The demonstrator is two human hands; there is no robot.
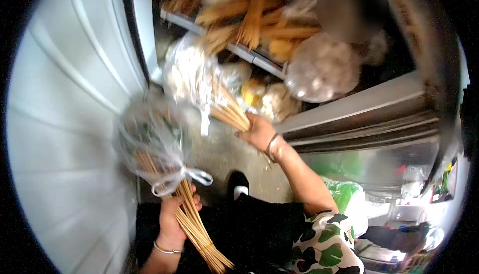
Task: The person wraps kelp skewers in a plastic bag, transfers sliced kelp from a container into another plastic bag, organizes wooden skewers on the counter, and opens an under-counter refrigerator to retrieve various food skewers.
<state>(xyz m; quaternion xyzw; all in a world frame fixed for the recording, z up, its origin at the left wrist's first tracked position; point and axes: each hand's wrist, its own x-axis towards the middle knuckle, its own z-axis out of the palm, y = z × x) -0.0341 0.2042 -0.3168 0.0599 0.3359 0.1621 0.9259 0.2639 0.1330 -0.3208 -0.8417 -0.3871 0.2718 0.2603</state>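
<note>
In the head view my left hand (173,220) is wrapped round a bundle of skewers (197,231), bound near the lower end by a thin band. A clear plastic bag (149,129), tied with a white knot, covers its upper end, where dark green food shows blurrily. Farther up, my right hand (259,133) closes on the sticks of a second skewer bundle (232,114). Its far end lies inside another clear bag (187,69) with pale contents, at the front of an open cabinet.
The open cabinet holds several brown and yellow skewer bundles (254,14) on a shelf with a metal edge (257,60). Bagged round pale food (324,69) sits at its right. A white ribbed panel (65,124) stands at left. My shoe (238,180) is on the floor below.
</note>
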